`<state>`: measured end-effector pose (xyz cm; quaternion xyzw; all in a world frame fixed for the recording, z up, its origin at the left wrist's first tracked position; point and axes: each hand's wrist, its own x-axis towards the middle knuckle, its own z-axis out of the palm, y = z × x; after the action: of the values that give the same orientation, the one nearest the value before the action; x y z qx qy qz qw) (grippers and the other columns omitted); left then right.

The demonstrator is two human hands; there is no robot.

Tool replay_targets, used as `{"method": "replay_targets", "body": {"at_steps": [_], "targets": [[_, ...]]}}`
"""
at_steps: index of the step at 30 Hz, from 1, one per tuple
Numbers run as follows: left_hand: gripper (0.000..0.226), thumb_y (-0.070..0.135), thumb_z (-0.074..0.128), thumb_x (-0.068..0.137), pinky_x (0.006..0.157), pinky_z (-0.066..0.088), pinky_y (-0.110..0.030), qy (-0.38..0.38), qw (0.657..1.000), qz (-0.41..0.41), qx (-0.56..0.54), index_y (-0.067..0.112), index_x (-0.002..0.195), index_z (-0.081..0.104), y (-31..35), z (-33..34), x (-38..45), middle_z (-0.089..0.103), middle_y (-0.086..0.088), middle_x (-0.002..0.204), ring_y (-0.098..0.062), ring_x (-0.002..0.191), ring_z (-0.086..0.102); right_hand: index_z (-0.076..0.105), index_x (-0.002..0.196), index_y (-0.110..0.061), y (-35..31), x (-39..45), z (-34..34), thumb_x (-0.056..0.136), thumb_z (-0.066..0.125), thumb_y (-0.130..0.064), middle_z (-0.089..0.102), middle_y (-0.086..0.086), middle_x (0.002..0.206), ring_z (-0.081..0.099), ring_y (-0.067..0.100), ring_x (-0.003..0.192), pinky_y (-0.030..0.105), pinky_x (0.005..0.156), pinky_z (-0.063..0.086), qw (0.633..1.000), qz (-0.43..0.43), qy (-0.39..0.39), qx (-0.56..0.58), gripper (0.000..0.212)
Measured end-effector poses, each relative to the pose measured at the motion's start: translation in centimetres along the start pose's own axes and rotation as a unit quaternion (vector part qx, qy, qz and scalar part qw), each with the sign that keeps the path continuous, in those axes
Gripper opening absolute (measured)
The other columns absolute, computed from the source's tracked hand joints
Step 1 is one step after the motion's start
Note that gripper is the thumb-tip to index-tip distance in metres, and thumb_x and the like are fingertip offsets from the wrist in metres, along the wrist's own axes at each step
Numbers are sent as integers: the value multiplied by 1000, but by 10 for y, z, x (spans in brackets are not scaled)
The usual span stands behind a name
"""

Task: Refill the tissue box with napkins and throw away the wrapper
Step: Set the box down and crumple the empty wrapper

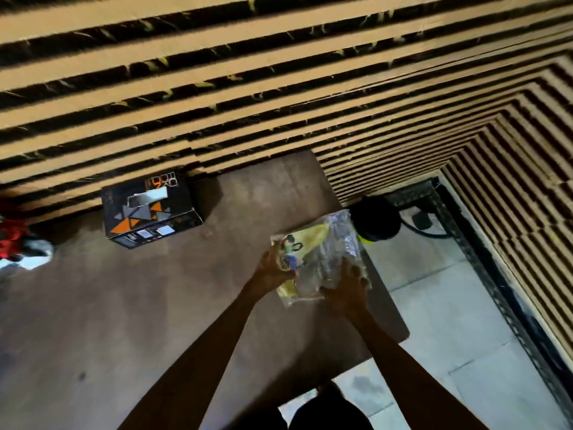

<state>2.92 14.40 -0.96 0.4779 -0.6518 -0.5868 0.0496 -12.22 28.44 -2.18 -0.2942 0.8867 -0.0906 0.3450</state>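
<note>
A clear plastic wrapper (322, 246) with yellow print lies near the right edge of the brown table (155, 305). My left hand (274, 263) grips its left side. My right hand (347, 287) presses on its near right corner. I cannot tell whether napkins are inside. The black tissue box (148, 209) with orange and grey triangles stands at the back of the table against the slatted wall, well left of both hands, its top slot showing a pale sheet.
A black round bin (376, 217) sits on the tiled floor just beyond the table's right edge. Red and white cloth (18, 243) lies at the far left edge. A slatted wall (279, 88) runs behind the table, and a black metal rail (483, 265) runs along the floor to the right.
</note>
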Motion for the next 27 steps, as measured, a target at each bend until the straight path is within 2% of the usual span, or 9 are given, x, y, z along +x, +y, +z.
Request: {"method": "replay_targets", "body": {"at_steps": [4,8,13,15,17,19,21,24,27], "targets": [[57,-20,66,72,67,52,-11,1,997,-43,-64,-9,126,52,20,43,-3,59,-13,109,-19,94,60,22,150,-14,-3,6,-37,81,65,-44,42,12,148,46,29,132,38,108,38,968,-84,-1,237,87],[44,-22,58,75,54,50,-12,-18,998,-16,-52,-9,117,59,33,71,-6,63,-9,87,5,60,62,18,141,-53,5,21,-74,81,72,-25,51,1,141,65,18,112,47,80,60,896,-105,-142,408,85],[32,4,74,71,83,45,-8,17,993,114,3,6,103,68,71,97,-10,64,1,99,0,94,60,20,138,-58,32,36,-111,76,76,-37,52,-4,133,65,23,109,39,72,62,918,-105,-137,358,85],[27,18,71,75,87,46,-13,66,987,147,26,22,101,63,91,107,-8,57,11,99,-2,99,53,40,138,-38,42,41,-127,79,74,-31,60,4,124,69,24,98,41,68,62,924,-85,-128,351,68],[51,30,71,72,99,44,-23,93,965,235,65,21,120,55,102,118,3,50,12,121,-3,113,47,54,129,-18,50,46,-140,83,69,-17,68,14,107,72,22,77,38,63,62,925,-53,-129,353,47],[76,22,73,73,106,39,-20,7,972,224,72,26,140,38,112,128,18,40,6,142,-11,127,43,62,117,-11,59,46,-156,86,64,-11,69,17,96,72,15,62,30,57,59,929,-46,-142,339,31],[70,2,71,76,101,46,-22,-94,974,197,61,24,136,45,131,143,30,48,-9,138,-18,124,51,66,100,-12,73,51,-172,86,61,-4,68,16,92,70,12,56,26,54,56,925,-50,-152,345,17],[51,2,76,71,93,52,-28,-63,980,179,52,14,118,61,152,172,58,64,-2,117,-20,105,63,58,102,-17,102,65,-196,81,67,4,63,21,104,70,23,70,32,61,59,897,-4,-123,425,30],[48,5,77,74,84,53,-27,-40,992,93,80,6,119,62,172,200,83,65,-2,106,-8,91,64,34,138,-24,142,89,-214,70,79,3,52,-1,130,59,9,115,35,91,55,914,-133,-67,377,85]]}}
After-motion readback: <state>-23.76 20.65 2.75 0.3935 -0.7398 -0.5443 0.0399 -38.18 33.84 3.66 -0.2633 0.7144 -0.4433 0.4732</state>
